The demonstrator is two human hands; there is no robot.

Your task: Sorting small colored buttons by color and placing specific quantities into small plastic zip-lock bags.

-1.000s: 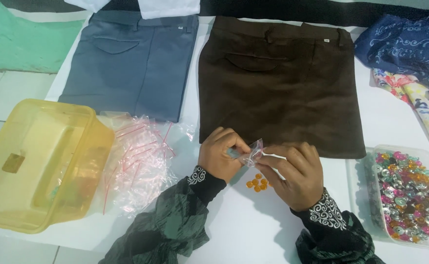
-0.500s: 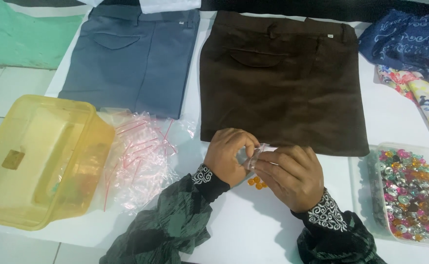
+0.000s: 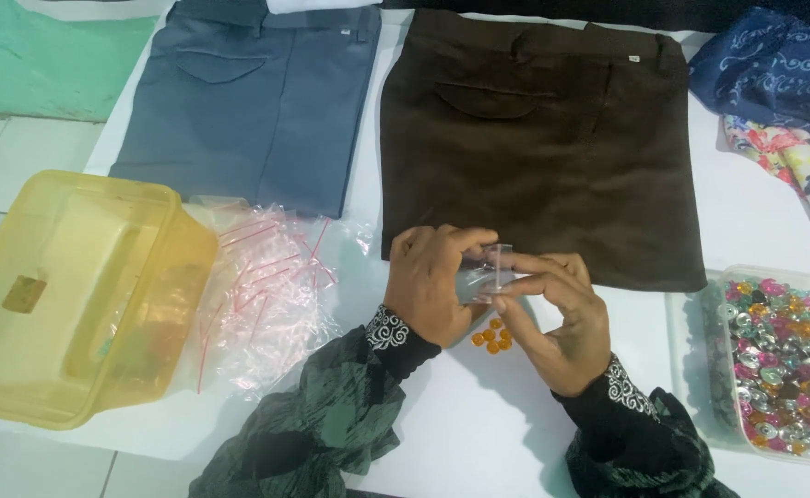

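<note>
Between the two hands, a small clear bag (image 3: 486,275) is pinched — the left hand (image 3: 435,281) and the right hand (image 3: 557,318) are both closed on it, above the white table (image 3: 442,433); a few orange beads (image 3: 491,337) are seen lying loose on the table just beneath the hands; brown trousers (image 3: 538,138) are spread just beyond, grey-blue trousers (image 3: 257,101) beside them; a heap of clear bags (image 3: 266,286) and a yellow tub (image 3: 68,295) are placed to the left — a tray of coloured beads (image 3: 783,355) to the right.
</note>
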